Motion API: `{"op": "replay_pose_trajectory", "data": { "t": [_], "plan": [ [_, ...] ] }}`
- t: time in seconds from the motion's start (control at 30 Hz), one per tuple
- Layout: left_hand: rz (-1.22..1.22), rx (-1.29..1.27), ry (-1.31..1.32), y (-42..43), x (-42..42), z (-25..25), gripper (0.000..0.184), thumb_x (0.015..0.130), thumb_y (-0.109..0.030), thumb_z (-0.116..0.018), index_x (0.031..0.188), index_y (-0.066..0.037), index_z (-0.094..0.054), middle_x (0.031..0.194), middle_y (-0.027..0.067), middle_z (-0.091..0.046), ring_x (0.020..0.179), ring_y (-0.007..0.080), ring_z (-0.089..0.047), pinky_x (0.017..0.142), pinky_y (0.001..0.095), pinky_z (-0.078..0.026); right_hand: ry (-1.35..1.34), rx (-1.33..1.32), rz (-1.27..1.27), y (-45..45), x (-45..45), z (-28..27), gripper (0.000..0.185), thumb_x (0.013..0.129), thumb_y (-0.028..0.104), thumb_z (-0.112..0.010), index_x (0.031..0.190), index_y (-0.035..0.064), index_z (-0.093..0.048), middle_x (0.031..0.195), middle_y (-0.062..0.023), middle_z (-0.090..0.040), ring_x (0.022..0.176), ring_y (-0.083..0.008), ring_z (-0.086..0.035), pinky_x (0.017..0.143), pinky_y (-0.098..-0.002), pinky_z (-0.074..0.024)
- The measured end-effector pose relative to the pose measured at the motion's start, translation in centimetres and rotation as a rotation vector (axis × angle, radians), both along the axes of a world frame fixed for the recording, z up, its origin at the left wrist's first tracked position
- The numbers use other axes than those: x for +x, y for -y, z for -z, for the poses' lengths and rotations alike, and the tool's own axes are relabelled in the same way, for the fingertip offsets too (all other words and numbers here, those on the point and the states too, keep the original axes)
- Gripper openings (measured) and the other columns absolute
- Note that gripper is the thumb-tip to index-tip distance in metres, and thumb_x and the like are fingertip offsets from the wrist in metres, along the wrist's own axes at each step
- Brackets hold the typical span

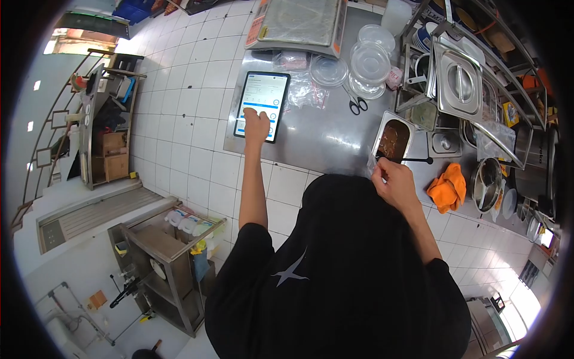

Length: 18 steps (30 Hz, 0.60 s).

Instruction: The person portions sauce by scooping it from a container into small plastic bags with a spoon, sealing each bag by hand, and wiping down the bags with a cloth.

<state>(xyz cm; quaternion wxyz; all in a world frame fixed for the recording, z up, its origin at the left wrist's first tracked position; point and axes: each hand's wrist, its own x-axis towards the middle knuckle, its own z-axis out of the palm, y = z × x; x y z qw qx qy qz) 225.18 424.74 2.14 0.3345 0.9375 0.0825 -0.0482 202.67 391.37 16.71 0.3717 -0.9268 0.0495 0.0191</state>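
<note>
A tablet (263, 90) with a lit screen lies on the left end of the steel table. Over its lower half is my left hand (257, 125), fingers partly extended at the screen and holding nothing. At the table's near edge, my right hand (391, 180) is closed in a pinch, with a bit of clear plastic bag (371, 164) at its fingertips. Just beyond it sits a steel pan (410, 133) of brown sauce (393, 140). A black-handled utensil (421, 160) rests across the pan's near end, beside my right hand; its working end is hard to make out.
Scissors (357, 105), clear plastic lids (369, 61) and plastic bags (306, 90) lie on the steel table (317, 140). A weighing scale (299, 27) stands at the back. To the right are an orange cloth (448, 188), a lidded steel pan (460, 84) and a metal pot (487, 179).
</note>
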Motion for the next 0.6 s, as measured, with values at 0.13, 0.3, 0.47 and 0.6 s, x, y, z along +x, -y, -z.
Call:
{"op": "replay_pose_trajectory", "data": {
  "t": [0.13, 0.3, 0.47, 0.6],
  "plan": [
    [0.123, -0.556, -0.02, -0.4, 2.7, 1.9, 0.041, 0.091, -0.011, -0.048, 0.132, -0.007, -0.041, 0.114, 0.0129, -0.061, 0.074, 0.0126, -0.056, 0.057, 0.0269, -0.044, 0.021, 0.038, -0.03, -0.2, -0.1, -0.8, 0.016, 0.088, 0.015, -0.063, 0.079, 0.0031, -0.058, 0.069, -0.015, -0.063, 0.061, -0.0341, -0.063, 0.058, -0.0422, -0.0491],
    [0.528, -0.699, -0.163, 7.8, -3.0, -10.5, 0.01, 0.092, -0.003, -0.053, 0.098, -0.004, -0.061, 0.089, 0.0013, -0.065, 0.079, 0.0088, -0.057, 0.071, 0.0283, -0.048, 0.044, 0.161, 0.094, -0.4, 0.2, -0.7, 0.015, 0.091, 0.012, -0.063, 0.081, 0.0025, -0.058, 0.067, -0.0137, -0.06, 0.056, -0.0284, -0.06, 0.054, -0.0368, -0.0462],
    [0.845, -0.408, -0.125, 16.1, -13.3, -17.3, 0.032, 0.091, -0.031, -0.066, 0.079, -0.002, -0.062, 0.069, 0.0143, -0.066, 0.063, 0.0328, -0.066, 0.063, 0.0441, -0.051, 0.141, 0.169, 0.105, -1.1, 0.2, -0.2, 0.013, 0.094, 0.01, -0.062, 0.085, 0.0013, -0.059, 0.066, -0.0137, -0.057, 0.053, -0.0263, -0.056, 0.051, -0.0359, -0.0427],
    [0.803, -0.362, -0.09, 17.0, -14.2, -16.2, 0.028, 0.091, -0.027, -0.062, 0.078, -0.002, -0.062, 0.072, 0.0171, -0.068, 0.068, 0.039, -0.067, 0.063, 0.05, -0.051, 0.119, 0.196, 0.119, -0.7, -0.1, -0.4, 0.011, 0.094, 0.009, -0.062, 0.086, 0.0016, -0.06, 0.067, -0.0142, -0.057, 0.053, -0.0268, -0.056, 0.051, -0.0365, -0.0418]
  ]
}}
